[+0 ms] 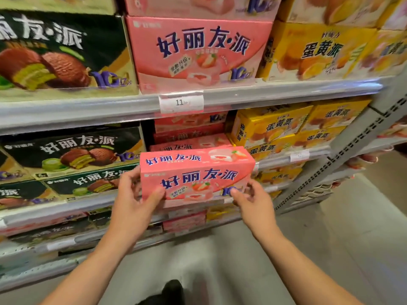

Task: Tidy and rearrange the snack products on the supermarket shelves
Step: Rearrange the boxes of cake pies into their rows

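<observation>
A pink strawberry pie box [198, 172] is held in front of the middle shelf, level with the shelf's front edge. My left hand [134, 199] grips its left end, thumb on the front face. My right hand [253, 201] grips its lower right corner, thumb on the front. Behind it lies a stack of the same pink boxes [189, 137] on the middle shelf. A larger pink box [198, 53] stands on the upper shelf above a price tag [181, 103].
Dark green chocolate pie boxes [72, 155] fill the shelves at left, yellow egg-yolk pie boxes [275, 128] at right. A grey perforated shelf upright [343, 159] runs diagonally at right. Lower shelves hold more boxes. Grey floor lies below, with a dark shoe [171, 291].
</observation>
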The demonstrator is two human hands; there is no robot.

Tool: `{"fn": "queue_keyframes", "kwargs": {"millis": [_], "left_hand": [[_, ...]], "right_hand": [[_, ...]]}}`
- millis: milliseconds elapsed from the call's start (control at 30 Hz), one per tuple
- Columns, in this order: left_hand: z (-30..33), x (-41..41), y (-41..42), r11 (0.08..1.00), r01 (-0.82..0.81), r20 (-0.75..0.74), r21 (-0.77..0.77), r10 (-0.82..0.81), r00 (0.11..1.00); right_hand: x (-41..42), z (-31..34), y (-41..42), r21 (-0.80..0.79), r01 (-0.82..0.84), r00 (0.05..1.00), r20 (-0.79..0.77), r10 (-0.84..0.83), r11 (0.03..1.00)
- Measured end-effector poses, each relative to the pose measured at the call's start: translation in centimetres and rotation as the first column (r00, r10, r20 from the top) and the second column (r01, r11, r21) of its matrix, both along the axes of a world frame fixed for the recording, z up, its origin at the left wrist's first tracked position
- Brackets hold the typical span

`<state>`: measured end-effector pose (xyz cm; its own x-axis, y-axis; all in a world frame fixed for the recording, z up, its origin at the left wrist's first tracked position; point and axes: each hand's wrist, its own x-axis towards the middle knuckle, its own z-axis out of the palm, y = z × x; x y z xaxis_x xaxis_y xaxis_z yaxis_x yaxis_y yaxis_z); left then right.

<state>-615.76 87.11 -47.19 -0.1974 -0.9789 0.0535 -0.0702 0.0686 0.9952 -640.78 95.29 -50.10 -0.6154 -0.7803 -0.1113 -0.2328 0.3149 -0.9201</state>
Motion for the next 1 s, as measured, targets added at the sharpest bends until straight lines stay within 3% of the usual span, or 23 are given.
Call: {"fn": "queue_keyframes", "kwargs": {"millis": [100, 233, 467, 600, 667, 733, 800, 900, 1000], "left_hand": [[0.9, -1.8, -1.7, 0.972, -0.041, 0.309, -0.231, 0.113, 0.944], [2.1, -3.4, -3.1, 0.949, 0.000, 0.471, -0.314, 0.156, 0.868], [1.9, -5.9, -4.0, 0.873, -0.252, 0.495, -0.416, 0.451, 0.743], [1.6, -7.5, -3.8, 0.929, -0.260, 0.391, -0.263, 0.349, 0.851], [1.2, -8.3, -3.3, 0.938, -0.265, 0.430, -0.222, 0.338, 0.837], [1.2, -8.8, -2.8, 0.923, -0.282, 0.516, -0.261, 0.381, 0.767], [1.4, -9.3, -2.4, 0.872, -0.225, 0.608, -0.434, 0.468, 0.642], [1.2, -10.1, -2.1, 0.698, 0.135, 0.669, -0.703, 0.585, 0.458], [1.3, -11.2, -3.7, 0.697, 0.272, 0.742, -0.663, 0.565, 0.360]], "right_hand": [[-1.7, 0.9, -3.3, -0.043, 0.015, 0.998, -0.057, -0.018, 0.999], [-3.1, 1.9, -6.2, -0.073, 0.046, 0.995, -0.091, -0.052, 0.996], [-3.3, 1.4, -9.2, -0.123, 0.057, 0.996, 0.082, -0.047, 0.991], [-2.8, 1.0, -10.3, -0.149, 0.113, 0.975, 0.205, -0.081, 0.982], [-2.6, 1.0, -10.8, -0.132, 0.144, 0.964, 0.241, -0.109, 0.981], [-2.3, 1.1, -11.2, -0.118, 0.184, 0.943, 0.301, -0.141, 0.976], [-2.1, 0.9, -11.6, -0.113, 0.199, 0.921, 0.361, -0.146, 0.974], [-1.8, 0.6, -11.7, -0.120, 0.198, 0.915, 0.379, -0.139, 0.973], [-1.8, 0.5, -11.9, -0.100, 0.174, 0.939, 0.316, -0.135, 0.980]]}}
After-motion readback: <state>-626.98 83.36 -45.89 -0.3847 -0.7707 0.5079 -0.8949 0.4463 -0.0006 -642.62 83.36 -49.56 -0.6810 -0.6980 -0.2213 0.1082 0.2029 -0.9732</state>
